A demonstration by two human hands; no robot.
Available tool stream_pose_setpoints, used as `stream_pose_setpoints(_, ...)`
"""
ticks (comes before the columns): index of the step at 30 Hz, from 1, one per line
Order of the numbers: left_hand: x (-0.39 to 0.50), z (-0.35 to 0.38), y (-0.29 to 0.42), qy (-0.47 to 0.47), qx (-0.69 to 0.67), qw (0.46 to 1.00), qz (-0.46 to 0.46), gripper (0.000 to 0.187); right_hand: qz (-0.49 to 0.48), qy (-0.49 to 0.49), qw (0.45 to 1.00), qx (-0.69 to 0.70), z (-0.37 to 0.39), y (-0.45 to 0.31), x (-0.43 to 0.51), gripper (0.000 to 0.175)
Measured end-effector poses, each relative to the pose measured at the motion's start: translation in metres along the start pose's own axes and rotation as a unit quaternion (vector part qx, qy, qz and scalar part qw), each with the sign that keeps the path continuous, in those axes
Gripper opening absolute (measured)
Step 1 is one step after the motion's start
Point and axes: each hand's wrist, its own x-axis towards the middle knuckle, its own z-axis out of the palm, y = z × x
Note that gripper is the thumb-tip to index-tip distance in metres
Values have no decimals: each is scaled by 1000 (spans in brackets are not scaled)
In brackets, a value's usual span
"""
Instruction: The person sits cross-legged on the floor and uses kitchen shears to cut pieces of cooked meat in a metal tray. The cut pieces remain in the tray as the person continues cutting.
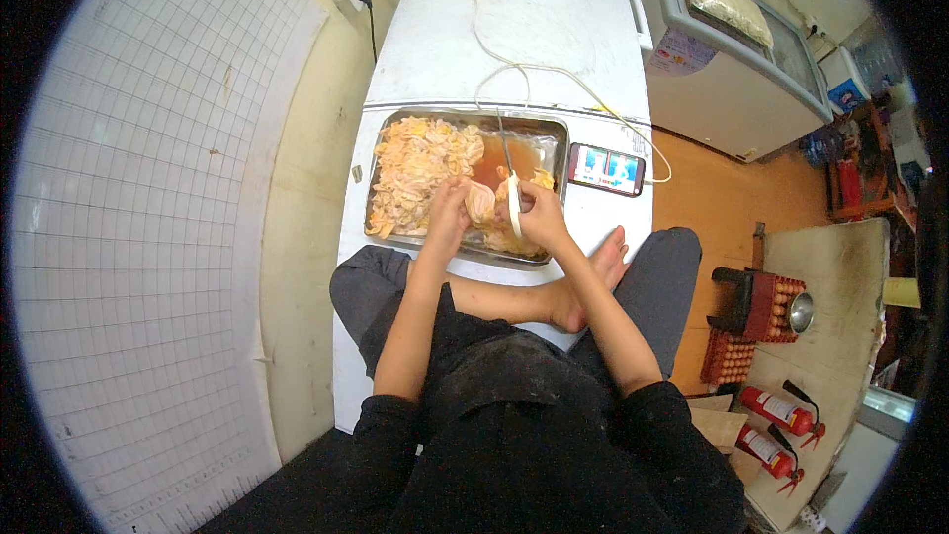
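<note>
On the white freezer lid before me sits a metal tray (561,156). A heap of pale, raw-looking meat or skin pieces (415,170) fills its left side, and murky brownish liquid (511,158) lies to the right of the heap. My left hand (450,209) pinches one soft pale piece (481,202) over the middle of the tray. In my right hand (541,215) is a white-handled knife (514,196), its thin blade pointing away from me over the liquid. More pieces lie under and around the right hand, partly hidden by it.
A phone (606,170) with a lit screen lies right of the tray, on a white cable (571,73). My bare foot (609,259) rests near it. Right of the freezer are egg trays (730,357), fire extinguishers (778,410) and a glass-topped freezer (730,96). A wall stands left.
</note>
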Motion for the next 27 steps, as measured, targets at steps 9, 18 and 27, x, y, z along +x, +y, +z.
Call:
stream_pose_setpoints(9,-10,-9,37,-33,222,974,28,24,137,-69,984,88,-10,-12,0,47)
stream_pose_setpoints(18,-11,-31,88,-138,274,947,92,36,71,-346,916,-192,-70,-59,24,66)
stream_pose_setpoints(27,-19,-41,109,-179,251,951,25,41,55,-400,884,-235,-56,-81,48,65)
